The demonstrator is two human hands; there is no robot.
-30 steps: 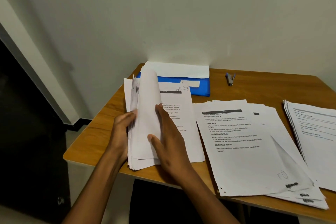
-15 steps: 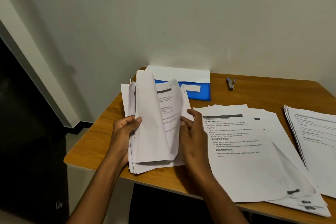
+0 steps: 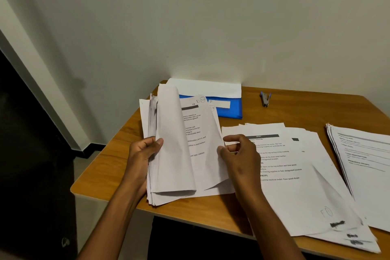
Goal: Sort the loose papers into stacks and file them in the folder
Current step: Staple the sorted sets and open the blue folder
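A thick pile of printed papers (image 3: pixel 168 197) lies at the table's front left. My left hand (image 3: pixel 143 154) grips a bundle of its upper sheets (image 3: pixel 171 143), bent up and over to the left. My right hand (image 3: pixel 238 154) pinches the right edge of the top printed sheet (image 3: pixel 200 143), which is lifted off the pile. A blue folder (image 3: pixel 232 111) with a white label lies behind the pile by the wall, with a white sheet (image 3: pixel 206 88) on its far part. A second stack of papers (image 3: pixel 295 175) is spread to the right of my right hand.
A third stack of papers (image 3: pixel 367 164) lies at the right edge of the wooden table (image 3: pixel 221 211). A small stapler (image 3: pixel 265 99) sits near the wall behind the middle stack. The wall runs close behind; a dark doorway is at left.
My right hand has moved off the pile's face to the right edge and taken hold of the top sheet, lifting it. The left hand keeps holding the bent-back bundle.
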